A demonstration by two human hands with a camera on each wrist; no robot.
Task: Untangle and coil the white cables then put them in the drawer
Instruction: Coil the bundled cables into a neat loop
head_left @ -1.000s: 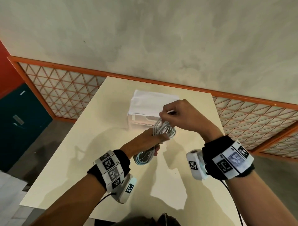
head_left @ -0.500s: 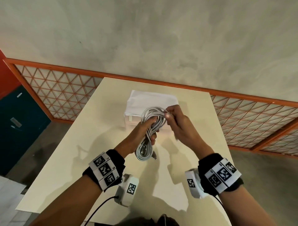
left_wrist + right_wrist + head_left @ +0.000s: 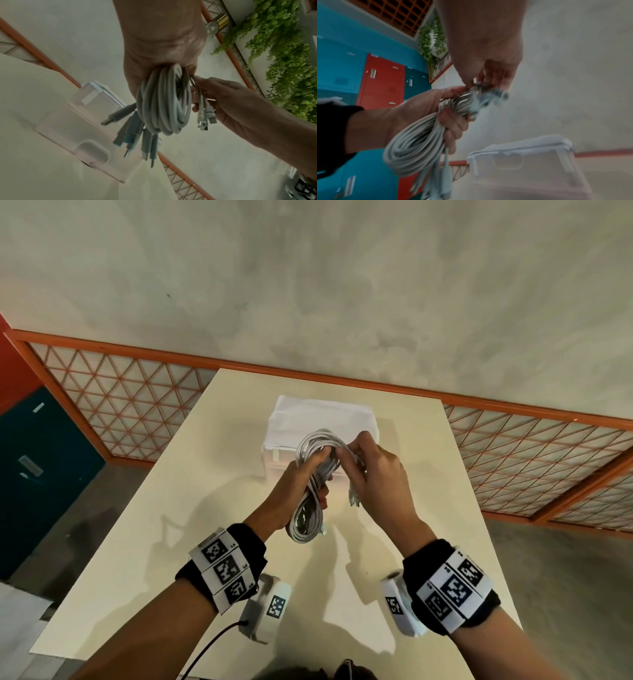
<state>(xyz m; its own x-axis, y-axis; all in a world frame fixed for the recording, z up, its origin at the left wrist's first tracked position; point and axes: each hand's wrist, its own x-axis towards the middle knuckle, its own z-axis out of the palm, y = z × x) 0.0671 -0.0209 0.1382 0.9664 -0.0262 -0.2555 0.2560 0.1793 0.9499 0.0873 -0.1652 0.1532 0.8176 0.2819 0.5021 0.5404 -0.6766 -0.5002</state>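
Observation:
A coil of white cables [image 3: 306,513] hangs above the table, in front of the small white drawer unit [image 3: 320,417]. My left hand [image 3: 317,470] grips the bundle around its upper middle, fingers curled round the strands. To its right, my right hand [image 3: 354,463] pinches the loose cable ends, whose plugs [image 3: 352,498] dangle under the palm. In the left wrist view, the coil [image 3: 163,102] hangs below the fist with several connectors [image 3: 135,136] dangling, and the right hand [image 3: 223,105] holds other plug ends [image 3: 206,116]. In the blurred right wrist view, the left hand [image 3: 426,112] holds the coil [image 3: 412,146].
The cream table [image 3: 191,508] runs out from an orange-framed lattice railing [image 3: 120,402]. The translucent drawer unit [image 3: 522,162] stands at the table's far middle; its front [image 3: 89,128] faces me. Blue and red lockers [image 3: 382,83] are off to the left.
The left hand has lifted the coil up and forward over the drawer unit. The right hand has moved from the top of the coil to its right side, gathering the loose ends.

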